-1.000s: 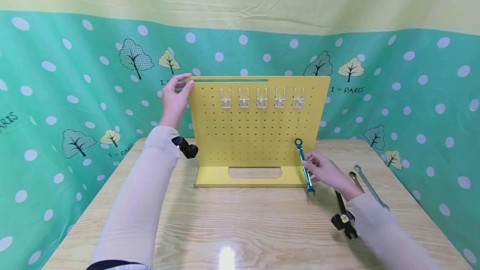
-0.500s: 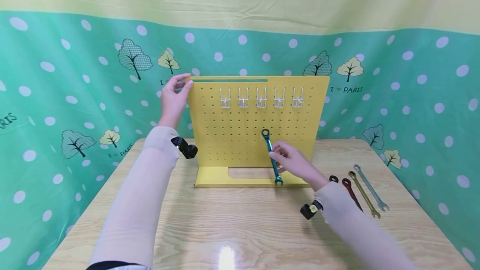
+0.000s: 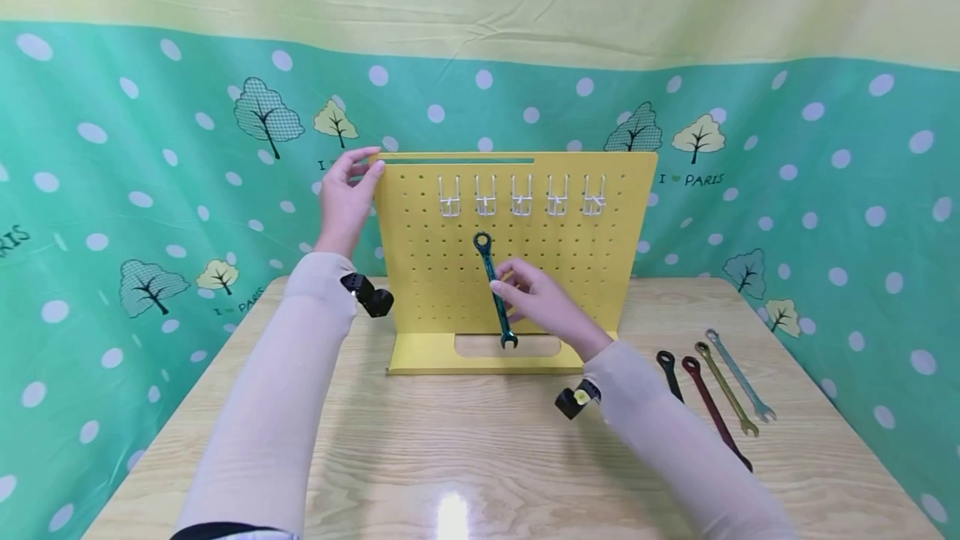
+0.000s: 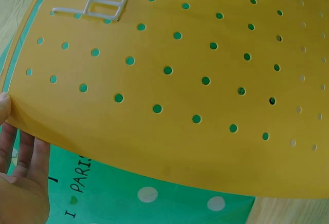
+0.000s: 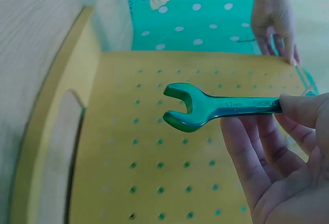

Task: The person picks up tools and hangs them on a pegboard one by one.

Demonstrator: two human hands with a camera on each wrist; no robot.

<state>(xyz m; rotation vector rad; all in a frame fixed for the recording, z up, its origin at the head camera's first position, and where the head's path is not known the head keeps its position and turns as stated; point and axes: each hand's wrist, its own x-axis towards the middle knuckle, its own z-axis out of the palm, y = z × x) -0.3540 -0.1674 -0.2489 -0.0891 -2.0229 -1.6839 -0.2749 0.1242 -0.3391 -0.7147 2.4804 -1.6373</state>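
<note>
A yellow pegboard (image 3: pixel 442 273) stands upright on the table, with several white wire hooks (image 3: pixel 521 197) in a row near its top. My left hand (image 3: pixel 347 205) grips its upper left corner, thumb on the front and fingers behind. In front of the board, my right hand (image 3: pixel 542 300) pinches a green-blue combination wrench (image 3: pixel 496 290) by its shaft. The ring end points up and leans left, below the hooks. The right wrist view shows the wrench's open jaw end (image 5: pixel 187 107) and a "12mm" marking on the shaft.
On the table's right lie a black wrench (image 3: pixel 670 373), a dark red wrench (image 3: pixel 716 411), a gold wrench (image 3: pixel 727 390) and a silver-blue wrench (image 3: pixel 741 375). The board's base (image 3: pixel 423 352) has a long cutout. A patterned curtain (image 3: pixel 187 148) hangs behind.
My right hand has carried the green-blue wrench left and upward across the board's front, uncovering the wrenches on the right. My left hand has stayed at the corner.
</note>
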